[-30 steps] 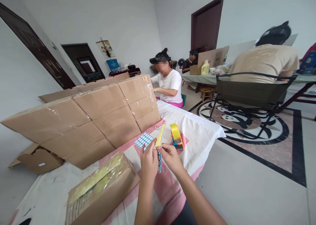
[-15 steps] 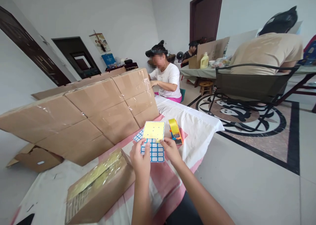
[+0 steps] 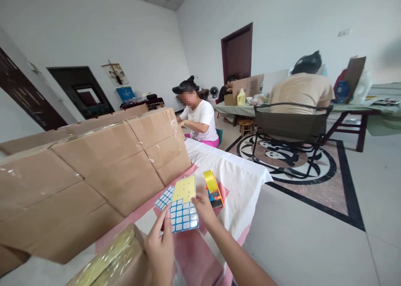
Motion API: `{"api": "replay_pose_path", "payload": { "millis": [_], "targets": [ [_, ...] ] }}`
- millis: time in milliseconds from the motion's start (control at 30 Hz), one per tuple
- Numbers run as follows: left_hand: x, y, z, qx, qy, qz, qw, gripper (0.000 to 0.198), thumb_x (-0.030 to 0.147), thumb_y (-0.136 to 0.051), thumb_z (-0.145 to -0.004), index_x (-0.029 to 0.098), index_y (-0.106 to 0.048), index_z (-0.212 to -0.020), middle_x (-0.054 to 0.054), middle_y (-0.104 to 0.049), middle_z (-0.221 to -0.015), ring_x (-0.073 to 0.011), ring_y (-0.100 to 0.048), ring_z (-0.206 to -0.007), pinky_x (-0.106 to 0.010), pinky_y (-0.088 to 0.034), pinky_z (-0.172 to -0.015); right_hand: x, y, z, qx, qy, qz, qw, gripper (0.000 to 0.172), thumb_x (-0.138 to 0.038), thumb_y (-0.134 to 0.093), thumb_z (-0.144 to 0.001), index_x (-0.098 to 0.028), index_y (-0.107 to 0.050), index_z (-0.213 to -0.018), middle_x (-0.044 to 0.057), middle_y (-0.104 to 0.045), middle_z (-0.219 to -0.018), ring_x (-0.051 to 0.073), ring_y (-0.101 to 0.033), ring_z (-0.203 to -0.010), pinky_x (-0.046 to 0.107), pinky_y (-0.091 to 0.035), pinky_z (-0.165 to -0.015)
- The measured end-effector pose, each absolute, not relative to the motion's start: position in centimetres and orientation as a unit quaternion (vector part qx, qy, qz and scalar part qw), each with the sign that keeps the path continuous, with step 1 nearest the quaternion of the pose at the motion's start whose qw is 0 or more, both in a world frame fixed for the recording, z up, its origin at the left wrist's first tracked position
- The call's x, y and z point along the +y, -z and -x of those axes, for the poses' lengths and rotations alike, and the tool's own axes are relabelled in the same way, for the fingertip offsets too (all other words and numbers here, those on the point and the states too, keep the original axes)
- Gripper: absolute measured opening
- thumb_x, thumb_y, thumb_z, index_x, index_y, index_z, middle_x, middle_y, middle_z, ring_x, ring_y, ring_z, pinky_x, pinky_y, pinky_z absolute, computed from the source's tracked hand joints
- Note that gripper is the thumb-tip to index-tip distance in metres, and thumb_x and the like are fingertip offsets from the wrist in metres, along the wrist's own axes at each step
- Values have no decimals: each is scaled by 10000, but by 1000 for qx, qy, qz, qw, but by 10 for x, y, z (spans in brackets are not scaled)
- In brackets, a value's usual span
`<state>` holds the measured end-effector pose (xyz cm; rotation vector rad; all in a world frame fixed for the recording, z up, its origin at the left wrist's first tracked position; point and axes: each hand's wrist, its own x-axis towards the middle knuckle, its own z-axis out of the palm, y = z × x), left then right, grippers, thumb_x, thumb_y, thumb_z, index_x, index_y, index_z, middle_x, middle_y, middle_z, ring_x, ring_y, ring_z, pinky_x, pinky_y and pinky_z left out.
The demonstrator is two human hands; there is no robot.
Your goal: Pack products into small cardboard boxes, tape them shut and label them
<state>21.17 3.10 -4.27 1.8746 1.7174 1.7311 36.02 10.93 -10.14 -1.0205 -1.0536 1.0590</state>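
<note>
A sheet of blue-bordered white labels (image 3: 184, 217) is tilted between my hands, above the cloth. Its upper part shows a plain yellow area (image 3: 184, 188) with small dots. My left hand (image 3: 160, 238) pinches the sheet's left edge between thumb and fingers. At the right edge, where yellow meets labels, my right hand (image 3: 204, 207) has its thumb and fingers closed on the sheet. Whether a single label is between those fingers, I cannot tell. A second label sheet (image 3: 164, 197) lies on the cloth behind. Just beyond my right hand stands an orange tape dispenser (image 3: 214, 189) with a yellow roll.
A cardboard wall (image 3: 106, 160) runs along the table's left side. A taped carton (image 3: 115, 263) sits near me at lower left. Across the pink and white tablecloth (image 3: 241, 179) a person in white (image 3: 202, 121) is seated. Another person sits on a dark chair (image 3: 291, 123) to the right.
The view has tilted up and turned right, so things sit lower and further left. The label sheet has tilted; my left hand has slid down its left edge.
</note>
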Motion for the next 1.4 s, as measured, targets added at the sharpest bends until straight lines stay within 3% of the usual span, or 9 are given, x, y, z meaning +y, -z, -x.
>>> {"api": "replay_pose_path", "payload": {
  "millis": [100,300,433,567,700,900,1100,1300,1400],
  "targets": [
    [24,44,-208,543,-559,-624,60,364,463,-556,-951,225,-757,-1138,-55,-809,-893,-201,-761,-729,-274,-596,-642,137,102,-360,-458,-426,477,618,176,-288,-622,-745,-157,-709,-825,74,-717,-732,255,-685,-733,380,-561,-710],
    [8,54,-211,514,-556,-650,63,315,410,-624,-918,228,-751,-1141,-84,-786,-1100,-226,-758,-965,-285,-612,-781,137,101,-356,-477,-358,514,617,670,-125,-580,-702,-175,-578,-1370,127,-645,-1355,275,-598,-1259,430,-440,-1100],
    [-5,54,-209,546,-530,-634,136,388,471,-564,-940,208,-708,-1186,-93,-799,-1005,-225,-771,-823,-301,-615,-696,103,93,-358,-503,-330,543,586,502,-156,-683,-721,-207,-698,-1220,135,-559,-1477,357,-341,-1479,564,-195,-1222],
    [-15,47,-205,588,-472,-632,181,553,530,-533,-938,163,-548,-1351,-90,-794,-890,-218,-745,-679,-313,-592,-620,50,75,-357,-591,-420,383,572,202,-310,-641,-897,-235,-769,-1034,97,-739,-1154,260,-656,-1121,418,-486,-979],
    [-23,43,-206,591,-475,-626,181,529,531,-538,-934,167,-554,-1316,-107,-791,-897,-219,-735,-654,-324,-589,-624,17,63,-349,-601,-445,331,575,124,-279,-660,-906,-214,-766,-906,47,-729,-882,177,-647,-799,297,-485,-728],
    [-33,43,-207,615,-483,-596,183,480,466,-562,-945,174,-529,-1325,-99,-783,-920,-212,-743,-720,-305,-584,-647,9,54,-346,-659,-393,318,557,116,-155,-562,-925,-203,-660,-887,42,-655,-930,176,-608,-863,289,-468,-764],
    [-38,42,-198,564,-448,-688,91,242,410,-568,-944,251,-751,-939,-60,-751,-937,-179,-714,-812,-249,-562,-656,2,42,-362,-750,-334,322,472,232,-83,-519,-880,-222,-619,-1036,54,-643,-1037,205,-600,-982,329,-467,-878],
    [-37,54,-205,599,-543,-584,78,265,483,-702,-835,235,-780,-886,-40,-790,-828,-193,-721,-707,-261,-579,-638,2,55,-355,-633,-488,307,517,53,-264,-673,-883,-214,-693,-884,2,-659,-835,138,-564,-717,254,-433,-656],
    [-40,60,-212,622,-549,-551,82,296,504,-699,-831,228,-788,-889,-41,-792,-825,-204,-715,-695,-280,-572,-619,6,60,-351,-570,-544,284,546,196,-381,-692,-890,-200,-682,-817,-5,-631,-770,134,-556,-697,261,-424,-659]
  ]
}}
